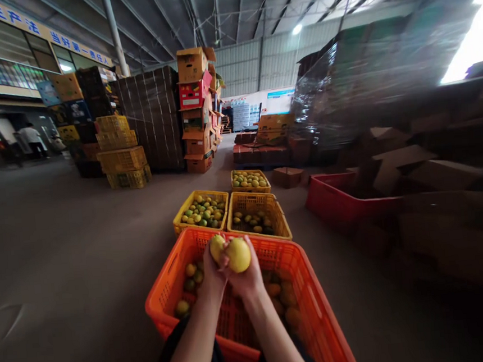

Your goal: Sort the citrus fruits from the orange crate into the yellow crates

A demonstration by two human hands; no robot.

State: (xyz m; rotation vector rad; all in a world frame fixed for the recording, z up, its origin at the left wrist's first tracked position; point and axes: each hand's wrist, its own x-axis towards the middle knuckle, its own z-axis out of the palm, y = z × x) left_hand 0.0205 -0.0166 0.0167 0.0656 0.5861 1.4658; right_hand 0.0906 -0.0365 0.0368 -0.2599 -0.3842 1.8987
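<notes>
Above an orange plastic crate, my two hands are close together. My left hand is closed on a yellow citrus fruit, partly hidden by the fingers. A larger, rounder yellow citrus fruit rests in the grip of my right hand, right beside the first. Inside the crate, green and yellow citrus fruits lie along the left side. More orange-toned fruits sit at the right, partly behind my forearm.
Beyond the crate stand yellow crates of fruit: one fuller at left, one sparser at right, one behind. A red crate and cardboard lie to the right. Stacked boxes and yellow crates stand farther back.
</notes>
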